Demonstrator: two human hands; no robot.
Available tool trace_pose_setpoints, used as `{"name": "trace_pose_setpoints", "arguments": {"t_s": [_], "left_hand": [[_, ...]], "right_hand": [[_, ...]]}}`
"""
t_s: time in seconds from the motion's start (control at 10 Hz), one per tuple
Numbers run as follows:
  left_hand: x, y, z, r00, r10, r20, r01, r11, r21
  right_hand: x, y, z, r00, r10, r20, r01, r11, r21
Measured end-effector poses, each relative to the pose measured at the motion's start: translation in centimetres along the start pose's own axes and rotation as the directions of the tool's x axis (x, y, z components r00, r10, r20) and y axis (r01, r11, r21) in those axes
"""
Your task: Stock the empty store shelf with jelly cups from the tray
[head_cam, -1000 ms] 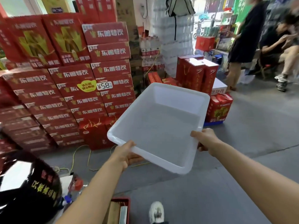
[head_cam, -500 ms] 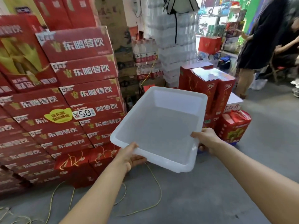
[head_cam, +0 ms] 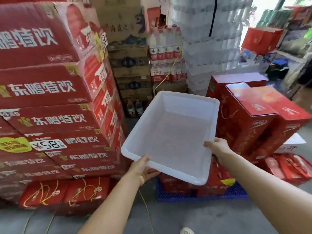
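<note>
Both hands on one white plastic tray (head_cam: 170, 141), held up in the air over the grey floor (head_cam: 177, 217). Left hand (head_cam: 141, 168) curled round the near rim at the left corner, thumb on top of the edge, fingers tucked under. Right hand (head_cam: 217, 147) gripping the right rim, thumb over the edge, fingers hidden behind the wall. Tray tilted a little, far end higher, nothing to see inside but its bare bottom.

On the left, a tall stack of red drink cartons (head_cam: 50, 92) with white letters, and a yellow and white price sticker (head_cam: 49, 145) reading 58. At the foot of the stack, red gift boxes (head_cam: 67, 193) with gold cord handles. Past the tray, shrink-wrapped packs of water bottles (head_cam: 166, 48) with red labels, next to brown cardboard boxes (head_cam: 131, 68). Two dark bottles (head_cam: 135, 108) standing on the floor beside the cartons. Behind those, a high wall of clear wrapped bottle packs (head_cam: 211, 39). On the right, tall red boxes (head_cam: 249, 115) with shiny tops, close to the tray's right side. Lower down, more red packs sitting on a blue plastic pallet (head_cam: 202, 193), partly under the tray. Thin yellow string (head_cam: 146, 208) lying across the floor near the left arm. Tip of a white shoe (head_cam: 186, 231) at the bottom edge.
</note>
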State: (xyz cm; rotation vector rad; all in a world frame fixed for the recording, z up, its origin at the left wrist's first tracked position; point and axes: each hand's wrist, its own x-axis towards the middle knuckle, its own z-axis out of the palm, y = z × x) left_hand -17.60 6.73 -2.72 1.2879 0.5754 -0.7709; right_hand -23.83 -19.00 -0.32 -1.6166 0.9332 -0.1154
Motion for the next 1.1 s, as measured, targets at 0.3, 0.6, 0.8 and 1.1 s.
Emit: {"name": "trace_pose_setpoints", "arguments": {"t_s": [0.3,0.6,0.8,1.1], "left_hand": [[16.2,2.6,8.2,0.985,-0.140,-0.103,0.131,0.987,-0.096],[20.4,1.5,8.6,0.967,-0.200,-0.159,0.182,0.976,-0.118],[18.9,1.8,8.9,0.972,-0.159,-0.172,0.148,0.986,-0.077],[9.8,2.8,6.7,0.948,0.317,-0.011,-0.148,0.473,0.869]], "right_hand": [[19.1,0.4,1.3,0.991,0.130,0.037,-0.128,0.990,-0.053],[23.1,3.1,2.4,0.982,0.166,0.089,-0.159,0.983,-0.087],[22.4,2.7,2.7,0.972,0.210,0.109,-0.195,0.971,-0.136],[11.9,0.9,0.1,0.981,-0.047,0.189,0.157,0.762,-0.629]]}}
